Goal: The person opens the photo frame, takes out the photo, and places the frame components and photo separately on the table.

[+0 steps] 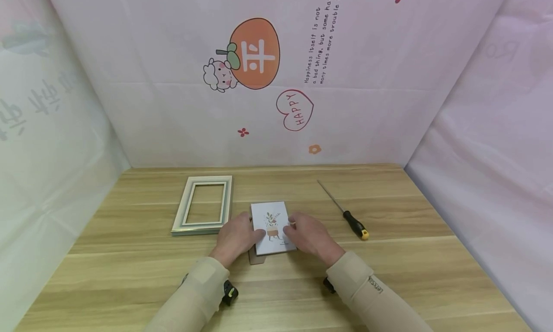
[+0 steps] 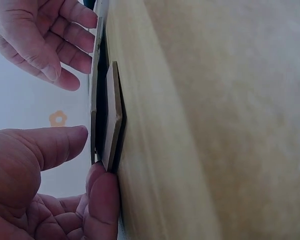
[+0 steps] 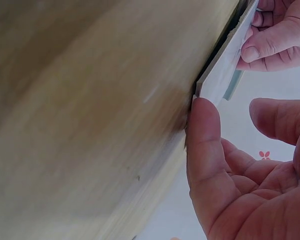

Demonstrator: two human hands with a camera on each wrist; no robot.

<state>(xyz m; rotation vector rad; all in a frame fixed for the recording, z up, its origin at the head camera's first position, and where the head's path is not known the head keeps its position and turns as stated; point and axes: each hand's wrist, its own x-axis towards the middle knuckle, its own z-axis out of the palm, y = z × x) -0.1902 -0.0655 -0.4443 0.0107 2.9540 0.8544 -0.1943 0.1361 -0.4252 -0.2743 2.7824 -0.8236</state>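
Note:
A white card [image 1: 272,229] printed with a potted plant lies over a thin backing board on the table. Below its lower left edge a brown stand leg [image 1: 257,260] sticks out, seen under the backing board [image 2: 93,120] in the left wrist view. My left hand [image 1: 237,236] holds the left edge, thumb over the card and fingers at the side. At the right edge my right hand [image 1: 313,237] touches the side with its fingertips; the right wrist view shows that thumb raised apart from the card.
An empty cream and grey-green picture frame [image 1: 180,212] lies to the left of the card. On the right is a screwdriver [image 1: 354,224] with a black and yellow handle, shaft pointing away. A printed white cloth [image 1: 173,121] stands behind the wooden table [image 1: 410,274].

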